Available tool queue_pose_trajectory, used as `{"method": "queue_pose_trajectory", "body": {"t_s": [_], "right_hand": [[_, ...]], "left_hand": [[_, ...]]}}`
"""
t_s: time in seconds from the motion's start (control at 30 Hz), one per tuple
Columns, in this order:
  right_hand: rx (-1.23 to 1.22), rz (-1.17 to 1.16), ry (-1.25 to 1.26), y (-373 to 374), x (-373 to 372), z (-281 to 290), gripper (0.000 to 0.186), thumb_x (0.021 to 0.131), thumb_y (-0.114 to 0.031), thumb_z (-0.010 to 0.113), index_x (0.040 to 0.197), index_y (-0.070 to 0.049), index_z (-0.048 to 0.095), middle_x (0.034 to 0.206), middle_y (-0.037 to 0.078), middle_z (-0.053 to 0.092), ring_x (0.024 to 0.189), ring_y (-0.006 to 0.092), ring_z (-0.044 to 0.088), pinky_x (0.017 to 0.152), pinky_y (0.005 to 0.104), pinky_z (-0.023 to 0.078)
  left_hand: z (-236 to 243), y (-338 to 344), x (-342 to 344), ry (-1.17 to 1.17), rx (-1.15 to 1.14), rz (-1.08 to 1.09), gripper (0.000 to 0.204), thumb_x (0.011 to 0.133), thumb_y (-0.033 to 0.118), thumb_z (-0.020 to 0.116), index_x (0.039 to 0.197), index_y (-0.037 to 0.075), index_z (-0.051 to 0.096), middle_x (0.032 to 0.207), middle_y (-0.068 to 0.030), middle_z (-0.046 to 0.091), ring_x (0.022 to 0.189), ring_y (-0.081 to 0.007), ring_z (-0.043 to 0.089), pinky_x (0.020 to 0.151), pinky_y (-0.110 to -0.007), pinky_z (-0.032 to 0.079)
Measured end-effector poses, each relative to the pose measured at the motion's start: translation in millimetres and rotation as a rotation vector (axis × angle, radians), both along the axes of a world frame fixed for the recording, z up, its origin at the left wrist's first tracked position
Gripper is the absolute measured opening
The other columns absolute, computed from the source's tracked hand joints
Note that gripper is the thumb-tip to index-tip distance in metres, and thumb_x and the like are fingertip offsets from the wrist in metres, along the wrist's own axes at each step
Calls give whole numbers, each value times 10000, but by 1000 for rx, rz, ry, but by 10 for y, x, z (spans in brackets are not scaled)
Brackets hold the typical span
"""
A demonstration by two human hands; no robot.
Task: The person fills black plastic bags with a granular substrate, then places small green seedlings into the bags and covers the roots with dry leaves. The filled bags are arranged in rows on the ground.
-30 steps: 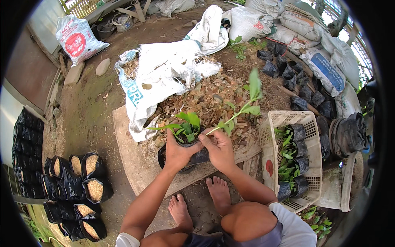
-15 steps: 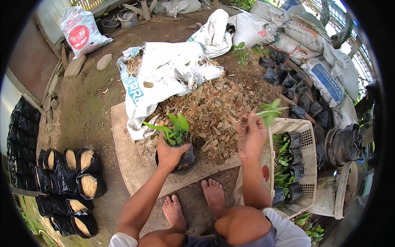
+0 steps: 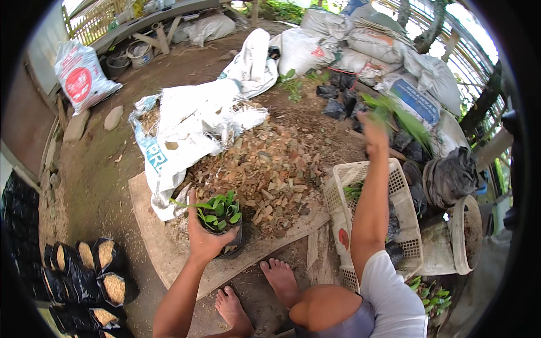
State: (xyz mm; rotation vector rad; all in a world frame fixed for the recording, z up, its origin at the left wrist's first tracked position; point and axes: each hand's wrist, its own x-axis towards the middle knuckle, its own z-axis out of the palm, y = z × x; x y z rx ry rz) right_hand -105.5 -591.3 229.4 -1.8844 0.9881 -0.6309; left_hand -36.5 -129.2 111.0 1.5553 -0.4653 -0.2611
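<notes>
Head view: the left hand (image 3: 205, 239) wraps around a small black plastic bag pot of green seedlings (image 3: 221, 217) just past the feet. Farther right, the right hand (image 3: 373, 125) pinches one long green seedling (image 3: 403, 115) above the white plastic basket (image 3: 394, 174). A white sack with a red round label (image 3: 81, 76) stands far left.

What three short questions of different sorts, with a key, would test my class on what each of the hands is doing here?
1. True or false: the left hand grips a black bag of green seedlings.
2. What does the right hand hold?
A. a stone
B. a long-leaved green plant
C. a sack
3. Fill in: under the right forearm stands a pale plastic ____.

Key: 1 true; 2 B; 3 crate.
</notes>
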Motion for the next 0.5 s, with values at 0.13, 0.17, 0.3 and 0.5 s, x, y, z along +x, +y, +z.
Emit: {"method": "queue_pose_trajectory", "body": {"t_s": [0.13,0.17,0.3,0.5], "right_hand": [[-337,52,-315,1001,-3,-559,441,937,-309,780,1241,-5,682,1289,141,653,1184,237,618,1012,435,484],[-36,301,-370,1275,-68,-662,365,923,-260,806,1185,-20,722,1290,134,651,1171,224,624,1018,434,491],[207,682,-396,1983,-113,-698,168,882,-89,825,1044,-65,786,1297,107,652,1185,230,631,1019,380,494],[-47,979,-298,2256,-91,-397,185,883,-174,815,1043,-82,802,1390,167,595,1352,323,532,1122,438,418]], "left_hand": [[-15,-10,-4,-128,172,-4,1377,596,194,968,1618,-48,78,1301,-215,592,1220,-292,617,1079,-409,479],[-2,1,-9,-119,200,-1,1372,590,206,972,1613,-50,95,1301,-217,593,1212,-293,621,1075,-405,482],[113,2,-16,-67,236,-35,1284,597,207,967,1579,-35,177,1296,-213,613,1156,-299,660,1035,-392,515],[220,-6,-23,-119,281,-79,1392,595,103,939,1643,-6,30,1304,-149,582,1198,-257,626,1072,-383,491]]}}
